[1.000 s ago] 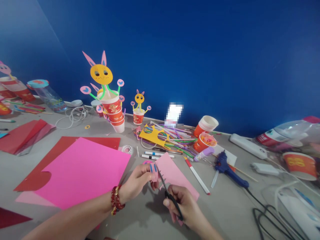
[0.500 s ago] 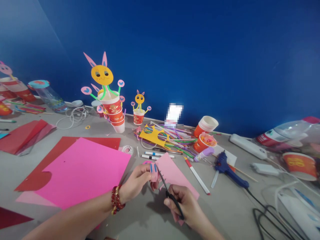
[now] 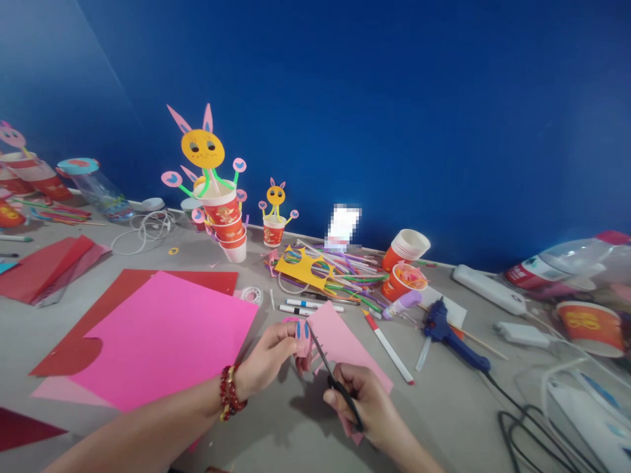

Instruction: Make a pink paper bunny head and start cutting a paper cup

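The small pink paper (image 3: 303,348) is pinched in the left hand's (image 3: 270,358) nearly shut fingers, beside scissors (image 3: 341,397) the right hand's (image 3: 367,401) curled fingers grip, likely so it keeps still.

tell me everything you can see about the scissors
The scissors have black handles, apparently plastic, and slim, grey, metal-looking blades. The right hand grips the handles, its fingers hiding part of them. The blades slant forward and left, tips beside the small pink paper piece in the left hand; whether they touch it is unclear.
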Available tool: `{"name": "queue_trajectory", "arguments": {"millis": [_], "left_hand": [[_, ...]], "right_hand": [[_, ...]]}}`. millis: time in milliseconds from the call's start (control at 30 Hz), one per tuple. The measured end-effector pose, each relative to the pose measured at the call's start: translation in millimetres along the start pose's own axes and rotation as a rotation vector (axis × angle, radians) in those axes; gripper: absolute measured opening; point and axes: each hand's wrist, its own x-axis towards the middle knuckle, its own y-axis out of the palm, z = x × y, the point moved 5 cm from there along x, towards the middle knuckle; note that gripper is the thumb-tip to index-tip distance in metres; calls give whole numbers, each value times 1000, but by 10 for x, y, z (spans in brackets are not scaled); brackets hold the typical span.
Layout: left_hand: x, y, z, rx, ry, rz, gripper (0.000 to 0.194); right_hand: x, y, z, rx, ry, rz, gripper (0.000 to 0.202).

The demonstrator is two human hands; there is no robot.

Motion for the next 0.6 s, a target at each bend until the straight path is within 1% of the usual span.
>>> {"name": "queue_trajectory", "arguments": {"millis": [167, 267, 333, 400, 500, 567, 600], "left_hand": [[3, 0, 12, 3, -9, -3, 21], [7, -11, 28, 11, -15, -10, 19], [5, -3, 47, 38, -25, 17, 19], [-9, 36, 90, 76, -69, 99, 19], [-68, 134, 214, 173, -212, 286, 15], [-115, 184, 291, 257, -277, 378, 12], [-132, 201, 317, 286, -290, 401, 11]], "right_hand": [[14, 4, -47, 6, 16, 3, 61], [24, -30, -72, 23, 1, -24, 61], [27, -66, -50, 34, -28, -49, 60], [22, -109, 25, 49, -92, -91, 55], [-8, -170, 180, 120, -227, -182, 42], [-24, -176, 230, 187, -257, -203, 35], [-27, -167, 233, 217, -253, -193, 34]]}}
